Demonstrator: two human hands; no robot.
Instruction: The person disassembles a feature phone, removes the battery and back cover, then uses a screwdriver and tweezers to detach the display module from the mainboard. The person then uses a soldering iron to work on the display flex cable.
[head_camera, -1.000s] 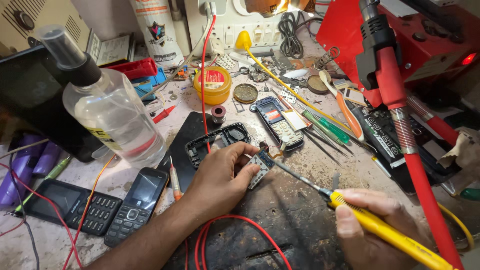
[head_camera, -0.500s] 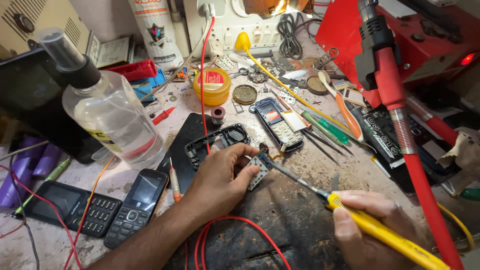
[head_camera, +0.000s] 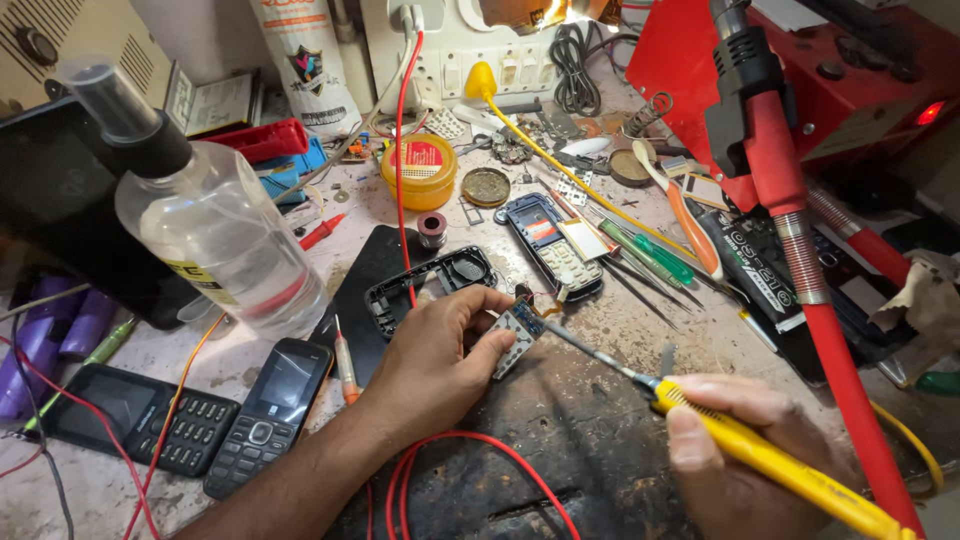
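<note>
My left hand (head_camera: 440, 365) pinches a small phone circuit board (head_camera: 514, 337) against the dark work mat (head_camera: 560, 440). My right hand (head_camera: 735, 455), at the lower right, grips a yellow-handled soldering iron (head_camera: 760, 455). The iron's metal tip (head_camera: 530, 310) touches the top end of the board. A black phone frame (head_camera: 430, 282) lies just beyond my left fingers. A red wire (head_camera: 470, 445) loops under my left wrist.
A clear liquid bottle (head_camera: 215, 235) stands at left, two keypad phones (head_camera: 200, 420) in front of it. A yellow flux tin (head_camera: 418, 170), an opened blue phone (head_camera: 550, 245), screwdrivers (head_camera: 645, 255) and a red hot-air wand (head_camera: 800, 250) crowd the back and right.
The iron's tip has shifted slightly along the board's top end. My left hand keeps the board in the same place.
</note>
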